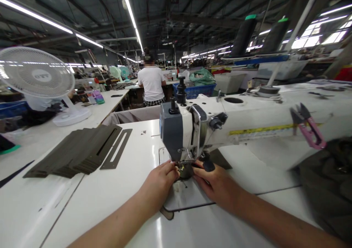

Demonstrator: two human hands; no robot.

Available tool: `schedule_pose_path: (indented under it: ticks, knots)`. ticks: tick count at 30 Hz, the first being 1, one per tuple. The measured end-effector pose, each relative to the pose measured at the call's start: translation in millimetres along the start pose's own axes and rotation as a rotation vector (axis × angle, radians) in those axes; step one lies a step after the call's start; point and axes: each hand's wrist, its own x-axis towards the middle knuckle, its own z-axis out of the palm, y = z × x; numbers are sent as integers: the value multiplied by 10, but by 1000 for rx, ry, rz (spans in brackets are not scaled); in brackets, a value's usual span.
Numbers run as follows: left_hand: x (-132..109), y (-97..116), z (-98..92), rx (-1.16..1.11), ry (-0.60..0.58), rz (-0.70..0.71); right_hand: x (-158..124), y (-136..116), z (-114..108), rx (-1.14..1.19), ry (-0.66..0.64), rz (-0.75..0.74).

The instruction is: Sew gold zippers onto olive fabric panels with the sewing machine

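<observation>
A white and grey sewing machine stands in front of me, its needle area low in the middle of the view. My left hand is closed, with its fingertips on the left edge of a small dark fabric piece beside the presser foot. From the other side, my right hand pinches the same piece between thumb and fingers, next to a round black knob or lever. The needle tip and much of the piece are hidden by the machine head and my fingers. Behind my right hand lies a flat dark panel.
Left of the machine lies a fanned stack of dark slotted panels. A white fan stands beyond it. Pink thread snips hang on the machine arm, near a yellow tape measure. Farther off, a person in a white shirt faces away.
</observation>
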Motion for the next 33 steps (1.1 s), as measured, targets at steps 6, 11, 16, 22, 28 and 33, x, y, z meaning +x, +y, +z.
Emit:
schedule_pose_path:
  ticks: [6, 11, 16, 22, 28, 33]
  knots:
    - [31, 19, 1, -24, 7, -35, 18, 1, 15, 3, 21, 15]
    - [20, 23, -4, -8, -9, -56, 27, -12, -9, 0, 23, 21]
    - [18, 21, -13, -18, 18, -37, 21, -27, -13, 21, 7, 25]
    - [39, 58, -77, 25, 42, -8, 43, 19, -29, -77, -17, 140]
    - [-22, 183, -228, 79, 38, -2, -404, -326, -155, -580, 59, 134]
    - [-92, 246, -197, 93, 38, -5, -832, -691, -142, -564, 255, -136]
